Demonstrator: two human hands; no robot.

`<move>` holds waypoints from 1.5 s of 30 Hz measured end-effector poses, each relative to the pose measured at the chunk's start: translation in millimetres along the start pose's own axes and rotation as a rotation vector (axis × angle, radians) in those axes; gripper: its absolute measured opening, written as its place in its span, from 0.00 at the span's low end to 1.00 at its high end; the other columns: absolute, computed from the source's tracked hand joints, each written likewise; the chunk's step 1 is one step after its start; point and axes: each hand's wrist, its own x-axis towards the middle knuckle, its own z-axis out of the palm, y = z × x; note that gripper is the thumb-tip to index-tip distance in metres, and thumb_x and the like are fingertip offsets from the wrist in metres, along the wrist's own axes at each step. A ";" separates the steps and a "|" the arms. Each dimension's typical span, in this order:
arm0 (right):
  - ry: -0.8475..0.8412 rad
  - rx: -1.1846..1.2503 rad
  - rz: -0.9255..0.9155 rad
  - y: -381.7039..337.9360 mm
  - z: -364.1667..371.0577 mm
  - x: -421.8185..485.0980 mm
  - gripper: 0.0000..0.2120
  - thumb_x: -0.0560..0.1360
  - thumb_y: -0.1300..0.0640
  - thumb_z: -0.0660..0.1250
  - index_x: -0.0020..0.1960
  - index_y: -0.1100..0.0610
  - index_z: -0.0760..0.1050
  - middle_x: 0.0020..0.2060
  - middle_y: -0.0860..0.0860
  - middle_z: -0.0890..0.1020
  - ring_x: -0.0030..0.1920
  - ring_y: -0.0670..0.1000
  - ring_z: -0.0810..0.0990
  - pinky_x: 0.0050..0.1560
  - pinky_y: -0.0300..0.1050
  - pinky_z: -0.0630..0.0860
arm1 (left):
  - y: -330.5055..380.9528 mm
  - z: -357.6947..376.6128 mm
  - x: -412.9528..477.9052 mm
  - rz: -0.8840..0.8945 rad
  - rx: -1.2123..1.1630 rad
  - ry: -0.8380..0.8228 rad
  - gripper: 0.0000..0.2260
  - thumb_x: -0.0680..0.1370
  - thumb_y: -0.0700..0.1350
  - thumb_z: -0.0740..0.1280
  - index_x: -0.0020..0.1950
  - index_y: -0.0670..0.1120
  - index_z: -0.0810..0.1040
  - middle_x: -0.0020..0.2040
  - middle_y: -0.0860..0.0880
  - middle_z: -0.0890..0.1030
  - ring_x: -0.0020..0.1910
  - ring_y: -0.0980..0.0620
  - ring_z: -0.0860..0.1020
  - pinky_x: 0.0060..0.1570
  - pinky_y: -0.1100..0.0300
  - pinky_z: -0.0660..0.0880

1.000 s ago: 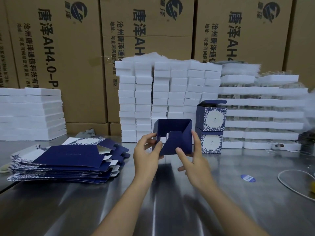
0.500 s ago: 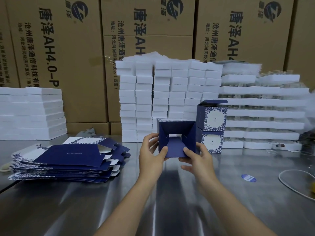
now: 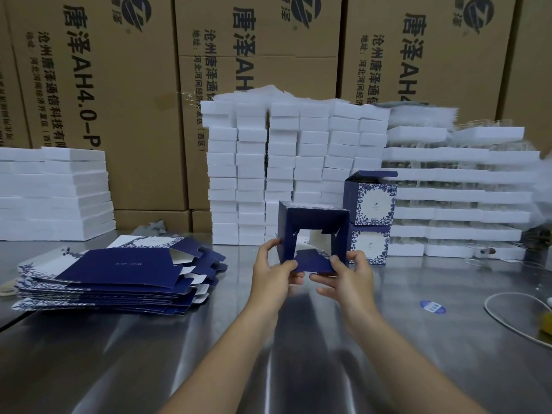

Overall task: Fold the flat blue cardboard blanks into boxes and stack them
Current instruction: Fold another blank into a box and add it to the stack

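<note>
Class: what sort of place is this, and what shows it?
Likely a packing workshop: printed cartons line the back, white foam blocks stand stacked, flat blue blanks lie on a steel bench.

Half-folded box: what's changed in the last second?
The half-folded box went from skewed to squared up, its open end facing the camera. Both hands kept hold; the left hand and right hand now pinch the bottom flap. The flat blanks and two stacked finished boxes stayed put.
</note>
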 end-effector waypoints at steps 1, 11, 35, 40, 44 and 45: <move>0.002 -0.005 0.004 1.1 -0.4 0.5 0.05 0.86 0.61 0.63 0.55 0.52 0.70 0.39 0.59 0.86 0.36 0.57 0.89 0.27 0.44 0.79 | -0.5 1.0 -0.4 0.016 -0.004 0.010 0.20 0.82 0.36 0.66 0.66 0.60 0.74 0.40 0.43 0.86 0.33 0.53 0.81 0.34 0.61 0.78; -0.225 -0.063 0.344 4.1 0.2 1.6 0.11 0.78 0.50 0.71 0.42 0.56 0.81 0.30 0.51 0.79 0.33 0.52 0.84 0.29 0.39 0.73 | 3.9 -10.7 5.1 0.013 -0.045 0.047 0.19 0.83 0.36 0.66 0.63 0.60 0.76 0.40 0.45 0.84 0.33 0.55 0.80 0.36 0.62 0.78; -0.313 -0.082 0.204 -0.2 6.4 -4.2 0.16 0.78 0.54 0.68 0.31 0.52 0.78 0.27 0.50 0.71 0.27 0.47 0.70 0.26 0.37 0.65 | 2.0 5.8 -9.8 -0.162 0.143 -0.102 0.11 0.80 0.49 0.66 0.38 0.49 0.74 0.29 0.52 0.70 0.31 0.54 0.73 0.40 0.57 0.69; -0.290 -0.106 0.200 0.0 4.9 -2.6 0.15 0.76 0.52 0.68 0.31 0.52 0.75 0.27 0.49 0.67 0.26 0.48 0.67 0.27 0.38 0.64 | 3.9 6.5 -9.9 -0.187 0.093 -0.065 0.17 0.82 0.51 0.65 0.35 0.49 0.69 0.26 0.52 0.66 0.29 0.54 0.71 0.39 0.56 0.66; -0.202 -0.075 0.230 1.5 4.9 0.1 0.15 0.77 0.53 0.68 0.32 0.53 0.75 0.26 0.48 0.68 0.25 0.47 0.67 0.24 0.37 0.62 | 6.0 2.8 -7.8 -0.176 0.099 -0.020 0.16 0.84 0.48 0.64 0.37 0.48 0.69 0.26 0.52 0.67 0.32 0.52 0.71 0.38 0.56 0.66; -0.171 -0.059 0.225 1.6 4.5 1.2 0.15 0.78 0.55 0.67 0.33 0.54 0.74 0.25 0.48 0.67 0.25 0.47 0.66 0.24 0.37 0.62 | 6.4 2.0 -7.6 -0.183 0.103 -0.016 0.15 0.83 0.48 0.64 0.37 0.48 0.69 0.27 0.52 0.67 0.32 0.52 0.71 0.37 0.57 0.66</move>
